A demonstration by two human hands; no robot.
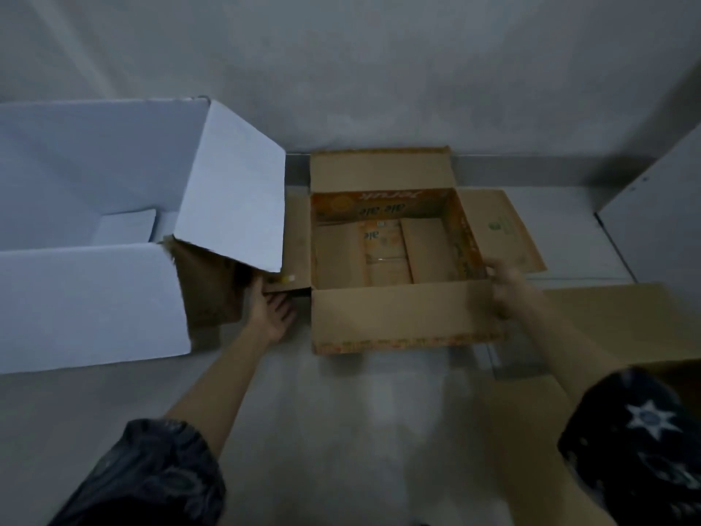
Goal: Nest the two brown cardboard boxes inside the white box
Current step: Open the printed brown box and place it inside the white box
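The left hand lies spread under the left flap of the open brown cardboard box on the pale floor; the right hand pinches its right front corner; lifted, splayed flaps could snag the tall white cardboard box's drooping flap just beside; a second brown carton waits right.

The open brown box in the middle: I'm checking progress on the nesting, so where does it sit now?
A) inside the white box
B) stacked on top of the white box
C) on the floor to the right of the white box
C: the brown box sits on the floor beside the white box, with both hands at its sides.
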